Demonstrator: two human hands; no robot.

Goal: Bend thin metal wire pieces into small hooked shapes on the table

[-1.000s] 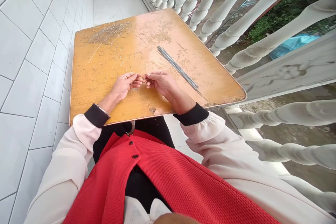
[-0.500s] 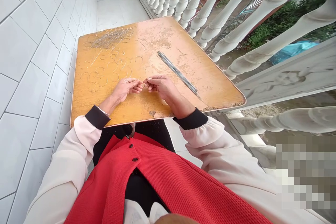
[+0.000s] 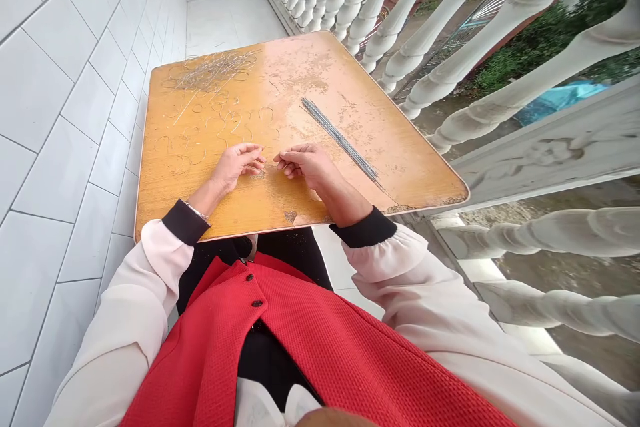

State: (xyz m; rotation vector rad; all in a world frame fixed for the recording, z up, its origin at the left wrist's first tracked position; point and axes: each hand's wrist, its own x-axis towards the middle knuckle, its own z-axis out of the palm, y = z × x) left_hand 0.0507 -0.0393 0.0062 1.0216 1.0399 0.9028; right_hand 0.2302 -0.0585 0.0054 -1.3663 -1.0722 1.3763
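A: Which thing will you take your bearings from?

B: Use the bundle of straight wires (image 3: 340, 140). It lies slantwise on your tabletop (image 3: 240, 213), its near end just beyond and to the right of your right wrist.

A: How is your left hand (image 3: 237, 165) placed?

B: You have it well to the left of the bundle, over the tabletop, with the fingers curled and the tips of thumb and forefinger close together. Whether you hold a thin piece between them, I cannot tell.

A: And your right hand (image 3: 306, 163)?

B: That one is nearer the bundle, on its left side. You have thumb and forefinger brought together and the other fingers curled below. Anything in that pinch is too fine to make out. A gap separates the fingertips of your two hands.

A: What else is around the bundle?

B: To its left, beyond your hands, you have curved wire pieces (image 3: 231, 119) scattered about. Farther off, left of the bundle's far end, is a tangled heap of wires (image 3: 215, 72), with a straight piece sticking out toward you. Right of the bundle, past the tabletop edge, stands a white balustrade (image 3: 399, 57).
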